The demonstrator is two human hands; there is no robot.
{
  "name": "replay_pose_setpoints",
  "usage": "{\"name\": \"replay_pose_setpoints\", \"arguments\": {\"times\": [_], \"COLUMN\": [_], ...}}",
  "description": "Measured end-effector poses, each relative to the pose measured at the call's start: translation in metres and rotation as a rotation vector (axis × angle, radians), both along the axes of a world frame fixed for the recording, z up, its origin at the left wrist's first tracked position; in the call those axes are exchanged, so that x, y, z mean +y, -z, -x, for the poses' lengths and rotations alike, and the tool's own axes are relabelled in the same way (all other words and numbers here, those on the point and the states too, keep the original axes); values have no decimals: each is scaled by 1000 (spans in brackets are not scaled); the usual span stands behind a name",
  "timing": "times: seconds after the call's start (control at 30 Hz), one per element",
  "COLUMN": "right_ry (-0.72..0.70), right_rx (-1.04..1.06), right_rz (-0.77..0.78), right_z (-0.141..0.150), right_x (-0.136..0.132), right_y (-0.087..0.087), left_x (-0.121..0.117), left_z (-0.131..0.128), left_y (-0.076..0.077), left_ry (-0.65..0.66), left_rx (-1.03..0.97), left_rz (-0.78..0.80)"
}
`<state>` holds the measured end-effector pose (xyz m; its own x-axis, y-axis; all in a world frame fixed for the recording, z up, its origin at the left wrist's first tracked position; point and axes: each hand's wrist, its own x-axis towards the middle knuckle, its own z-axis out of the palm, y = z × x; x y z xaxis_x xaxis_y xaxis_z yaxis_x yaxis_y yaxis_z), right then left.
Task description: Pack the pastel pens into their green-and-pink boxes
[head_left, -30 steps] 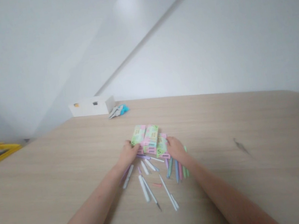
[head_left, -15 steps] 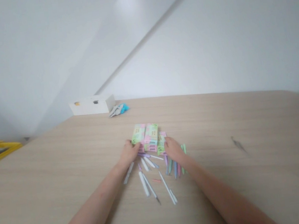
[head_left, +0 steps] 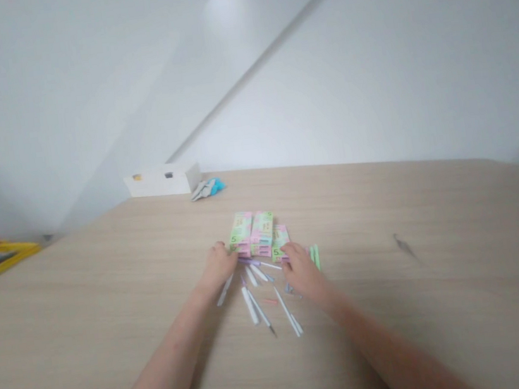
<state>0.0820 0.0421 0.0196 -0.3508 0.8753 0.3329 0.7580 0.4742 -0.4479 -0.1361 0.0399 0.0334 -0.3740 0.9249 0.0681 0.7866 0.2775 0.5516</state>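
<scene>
Several small flat pink-and-green packets (head_left: pixel 241 229) marked "5" lie in short stacks in the middle of the table. My left hand (head_left: pixel 218 265) rests by the lower left corner of the left stack, thumb and fingers a little apart. At the lower edge of the right packet (head_left: pixel 279 240) is my right hand (head_left: pixel 304 273), its fingers bent and apart, fingertips at the packet. It covers most of a group of coloured pens; a green pen (head_left: pixel 316 257) shows beside it. White pen parts (head_left: pixel 250 305) and thin refills (head_left: pixel 261 312) are scattered nearer me, with a small pink piece (head_left: pixel 270 301).
A white box (head_left: pixel 159 181) stands at the back left, a grey and blue crumpled item (head_left: pixel 208 188) beside it. A yellow-edged tray (head_left: pixel 22 250) is at the far left. On the right of the wooden table (head_left: pixel 467 282) lies a small dark thin object (head_left: pixel 404 245).
My right hand has shifted from the right packet's side edge down to its lower edge, now hiding most of the coloured pens. My left hand has drawn slightly away from its stack.
</scene>
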Motion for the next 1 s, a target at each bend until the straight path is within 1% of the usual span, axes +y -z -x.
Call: {"name": "replay_pose_setpoints", "arguments": {"times": [0.1, 0.2, 0.27, 0.37, 0.5, 0.73, 1.0], "right_ry": [-46, -15, 9, 23, -25, -78, -88], "right_rx": [-25, -102, -186, -323, -410, -432, -417], "right_rz": [-23, -34, 42, 157, 190, 185, 212], "right_z": [1, 0, -3, -6, -6, 0, 1], "right_x": [-23, -39, -45, -48, -50, -57, -54], "right_y": [-6, -14, -18, -20, -17, -19, -11], "left_x": [-9, -15, -16, -16, -16, -18, -19], "left_z": [3, 10, 16, 24, 26, 19, 5], "left_y": [3, 8, 11, 13, 12, 13, 17], "left_ry": [30, 44, 47, 91, 126, 180, 231], "left_rx": [94, 173, 208, 227, 249, 279, 268], "left_rz": [35, 63, 88, 134, 166, 180, 135]}}
